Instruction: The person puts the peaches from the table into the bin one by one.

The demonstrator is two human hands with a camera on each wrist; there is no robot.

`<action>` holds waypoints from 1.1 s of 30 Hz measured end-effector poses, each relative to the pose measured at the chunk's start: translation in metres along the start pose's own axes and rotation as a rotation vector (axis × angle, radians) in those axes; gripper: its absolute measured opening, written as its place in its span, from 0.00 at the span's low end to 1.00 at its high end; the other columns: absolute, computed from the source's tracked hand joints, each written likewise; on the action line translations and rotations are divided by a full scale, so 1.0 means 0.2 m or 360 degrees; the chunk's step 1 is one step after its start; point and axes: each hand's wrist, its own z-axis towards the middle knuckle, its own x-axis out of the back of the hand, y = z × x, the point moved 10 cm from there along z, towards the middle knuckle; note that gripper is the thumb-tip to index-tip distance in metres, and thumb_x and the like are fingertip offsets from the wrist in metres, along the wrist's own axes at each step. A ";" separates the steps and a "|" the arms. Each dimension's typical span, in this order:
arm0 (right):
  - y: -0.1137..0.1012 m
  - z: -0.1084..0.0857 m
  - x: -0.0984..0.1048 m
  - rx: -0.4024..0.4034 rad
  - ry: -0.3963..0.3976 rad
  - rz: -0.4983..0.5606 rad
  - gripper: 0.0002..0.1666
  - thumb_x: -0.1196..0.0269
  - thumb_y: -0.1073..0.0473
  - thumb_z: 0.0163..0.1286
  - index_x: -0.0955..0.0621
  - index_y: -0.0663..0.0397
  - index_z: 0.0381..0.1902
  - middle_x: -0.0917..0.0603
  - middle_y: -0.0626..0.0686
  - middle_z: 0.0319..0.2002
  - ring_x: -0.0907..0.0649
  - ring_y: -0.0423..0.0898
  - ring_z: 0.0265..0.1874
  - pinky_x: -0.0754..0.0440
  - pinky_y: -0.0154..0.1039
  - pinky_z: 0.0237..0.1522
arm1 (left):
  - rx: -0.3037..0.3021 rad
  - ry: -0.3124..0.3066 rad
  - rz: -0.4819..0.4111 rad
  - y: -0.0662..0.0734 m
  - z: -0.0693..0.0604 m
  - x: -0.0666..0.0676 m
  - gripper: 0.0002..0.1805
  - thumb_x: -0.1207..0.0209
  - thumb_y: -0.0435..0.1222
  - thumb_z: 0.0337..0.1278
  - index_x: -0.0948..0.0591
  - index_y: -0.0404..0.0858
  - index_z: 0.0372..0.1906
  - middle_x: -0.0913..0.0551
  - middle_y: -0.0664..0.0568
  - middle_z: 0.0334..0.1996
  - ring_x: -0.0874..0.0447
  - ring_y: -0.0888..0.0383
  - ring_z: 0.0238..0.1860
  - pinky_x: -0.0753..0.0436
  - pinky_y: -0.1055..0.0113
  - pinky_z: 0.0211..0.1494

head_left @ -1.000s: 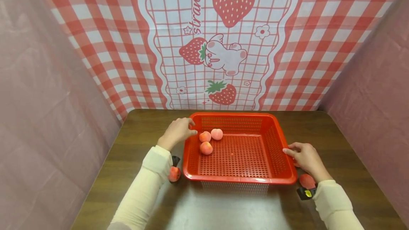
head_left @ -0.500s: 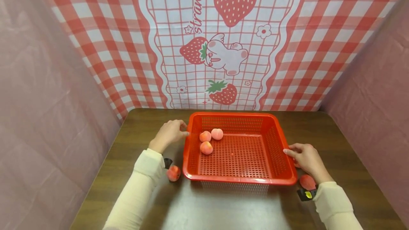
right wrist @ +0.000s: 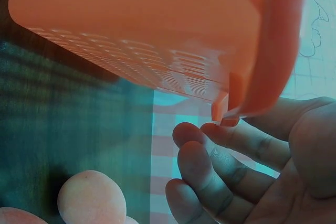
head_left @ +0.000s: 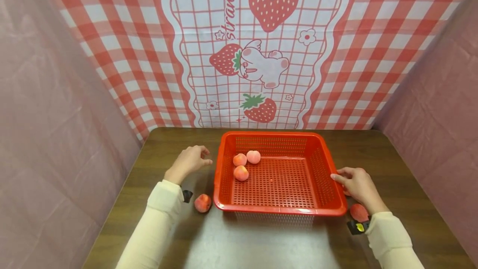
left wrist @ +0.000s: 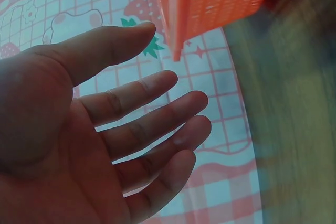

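Observation:
A red perforated plastic basket (head_left: 274, 211) stands on the table, with three peaches (head_left: 241, 173) in its left part. My right hand (head_left: 356, 186) pinches the basket's right rim, thumb on top and index finger under the lip, as the right wrist view shows. Left of the basket my left hand (head_left: 188, 161) hovers apart from it, holding nothing. Its fingers (left wrist: 152, 121) are spread and lightly bent in the left wrist view. Another peach (head_left: 203, 203) lies on the table by the basket's front left corner. Beside my right wrist lies one more peach (head_left: 359, 212).
The brown wooden table (head_left: 130, 219) has a pale sheen along its front middle. Behind it hangs a strawberry-print checked cloth (head_left: 257, 65), with pink curtains (head_left: 56, 136) at both sides. In the right wrist view a peach (right wrist: 92, 200) lies below the basket, with parts of others near it.
My left hand has moved left and slightly toward me, away from the basket's left rim. My right hand and the basket have stayed where they were.

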 end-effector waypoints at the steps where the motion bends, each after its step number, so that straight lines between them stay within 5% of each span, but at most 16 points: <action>1: 0.00 0.00 0.00 -0.0002 -0.0004 0.0007 0.28 0.37 0.51 0.68 0.22 0.73 0.52 0.15 0.59 0.32 0.19 0.45 0.25 0.17 0.36 0.26 | 0.0003 -0.0007 0.0005 -0.01 0.00 0.00 0.21 0.35 0.44 0.57 0.18 0.37 0.52 0.14 0.44 0.44 0.16 0.45 0.47 0.20 0.49 0.52; 33: 0.00 0.00 0.00 -0.0010 0.0007 0.0002 0.27 0.38 0.51 0.69 0.21 0.73 0.51 0.15 0.55 0.30 0.19 0.45 0.25 0.17 0.40 0.27 | -0.0080 -0.0245 -0.0126 -0.13 -0.15 -0.23 0.24 0.29 0.41 0.48 0.18 0.34 0.51 0.13 0.44 0.39 0.15 0.50 0.42 0.19 0.52 0.49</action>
